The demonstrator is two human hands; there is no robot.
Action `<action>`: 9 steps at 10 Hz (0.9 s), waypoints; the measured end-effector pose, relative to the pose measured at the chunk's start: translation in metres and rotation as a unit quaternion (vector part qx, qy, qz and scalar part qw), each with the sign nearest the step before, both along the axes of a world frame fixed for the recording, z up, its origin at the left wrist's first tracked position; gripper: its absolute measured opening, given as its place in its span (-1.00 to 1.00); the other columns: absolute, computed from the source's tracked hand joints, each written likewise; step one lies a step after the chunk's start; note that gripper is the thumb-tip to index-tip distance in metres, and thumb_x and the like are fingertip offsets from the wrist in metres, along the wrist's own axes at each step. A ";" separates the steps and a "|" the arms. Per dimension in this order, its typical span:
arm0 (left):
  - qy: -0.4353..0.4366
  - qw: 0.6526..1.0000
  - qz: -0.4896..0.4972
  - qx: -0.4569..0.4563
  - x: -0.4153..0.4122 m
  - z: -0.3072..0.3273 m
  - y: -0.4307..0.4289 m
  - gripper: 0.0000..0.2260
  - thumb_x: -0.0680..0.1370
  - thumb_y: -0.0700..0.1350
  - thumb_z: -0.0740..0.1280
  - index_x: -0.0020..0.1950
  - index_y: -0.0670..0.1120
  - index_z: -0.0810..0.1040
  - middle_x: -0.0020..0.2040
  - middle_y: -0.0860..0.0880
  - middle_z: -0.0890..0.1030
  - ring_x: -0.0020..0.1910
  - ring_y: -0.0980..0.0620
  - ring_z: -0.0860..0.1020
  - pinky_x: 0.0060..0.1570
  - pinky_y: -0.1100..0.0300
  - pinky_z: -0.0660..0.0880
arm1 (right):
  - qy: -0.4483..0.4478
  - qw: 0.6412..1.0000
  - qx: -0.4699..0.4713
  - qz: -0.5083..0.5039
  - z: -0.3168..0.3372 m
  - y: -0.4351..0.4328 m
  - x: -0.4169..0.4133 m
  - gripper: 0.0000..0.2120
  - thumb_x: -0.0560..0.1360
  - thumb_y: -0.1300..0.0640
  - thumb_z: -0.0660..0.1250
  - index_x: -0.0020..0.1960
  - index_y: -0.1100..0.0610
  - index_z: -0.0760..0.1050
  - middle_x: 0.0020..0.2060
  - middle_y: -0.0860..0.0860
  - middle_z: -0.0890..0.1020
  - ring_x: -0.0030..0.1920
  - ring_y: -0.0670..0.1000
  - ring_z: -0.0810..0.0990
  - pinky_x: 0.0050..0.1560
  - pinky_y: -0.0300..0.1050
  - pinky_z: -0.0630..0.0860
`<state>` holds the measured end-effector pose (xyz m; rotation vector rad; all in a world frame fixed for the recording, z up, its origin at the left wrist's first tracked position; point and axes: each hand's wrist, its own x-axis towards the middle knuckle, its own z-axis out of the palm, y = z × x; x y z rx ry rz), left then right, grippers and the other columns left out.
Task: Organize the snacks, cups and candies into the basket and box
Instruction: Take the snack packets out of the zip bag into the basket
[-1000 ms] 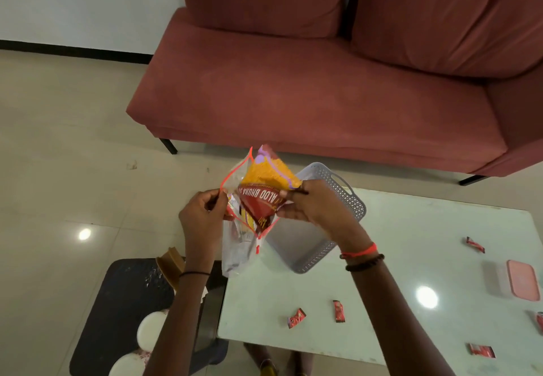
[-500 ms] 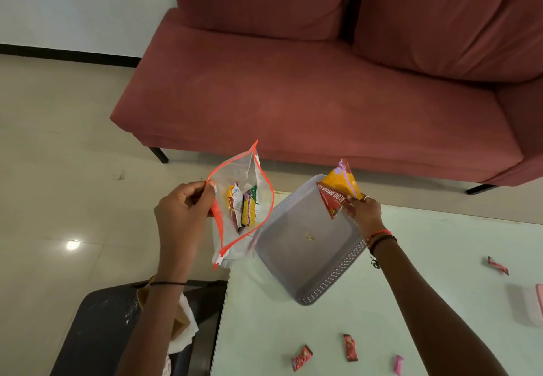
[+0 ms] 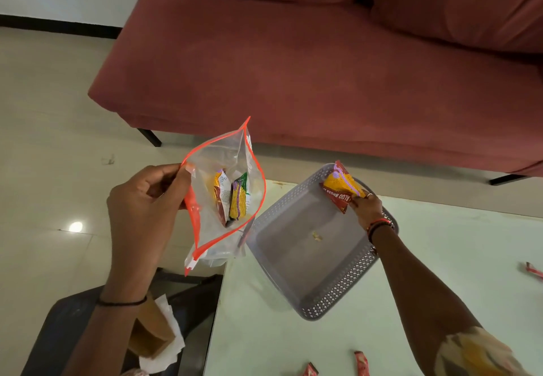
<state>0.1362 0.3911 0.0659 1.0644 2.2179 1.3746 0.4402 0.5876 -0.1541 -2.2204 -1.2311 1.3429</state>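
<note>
At left I see the left hand [image 3: 144, 199], fingers curled, pinching the orange zip rim of a clear, floppy bag [image 3: 211, 228], its mouth gaping, with two glossy packets [image 3: 232, 199] upright inside. Next, a grey perforated plastic basket [image 3: 338, 296] sits skewed on the pale table [image 3: 293, 340]. Over its far corner the right hand [image 3: 365, 208] pinches a crinkled yellow-and-red foil snack [image 3: 340, 189], long axis pointing toward the sofa [image 3: 293, 81].
</note>
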 end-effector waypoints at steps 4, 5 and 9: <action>0.007 1.000 -0.019 -0.015 0.010 -0.005 -0.012 -0.89 0.48 -0.11 0.36 -0.01 0.00 0.57 -0.39 0.39 0.59 -0.32 0.40 0.59 -0.36 0.59 0.46 | -0.016 1.000 -0.018 0.005 0.006 -0.002 0.000 -0.88 0.54 0.27 0.20 -0.01 0.17 0.51 -0.06 0.15 0.52 -0.16 -0.01 0.49 -0.50 -0.33 0.42; 0.014 1.000 -0.020 -0.007 0.013 -0.002 -0.020 -0.91 0.48 -0.09 0.36 -0.03 0.02 0.57 -0.35 0.45 0.57 -0.30 0.39 0.59 -0.35 0.59 0.47 | 0.044 0.998 -0.019 -0.043 0.023 -0.017 -0.001 -0.72 0.57 0.29 0.16 -0.29 0.04 0.34 -0.17 0.17 0.50 -0.27 -0.03 0.54 -0.52 -0.46 0.45; 0.062 0.997 -0.046 -0.029 0.054 0.017 -0.041 -0.87 0.48 -0.17 0.39 -0.05 -0.21 0.65 -0.24 -0.15 0.66 -0.30 -0.04 0.60 -0.25 0.24 0.55 | 0.506 0.802 0.092 0.304 0.282 -0.091 -0.051 -0.90 0.42 0.19 0.44 -0.08 0.17 0.66 -0.15 0.03 0.74 -0.08 -0.03 0.71 -0.04 -0.30 0.59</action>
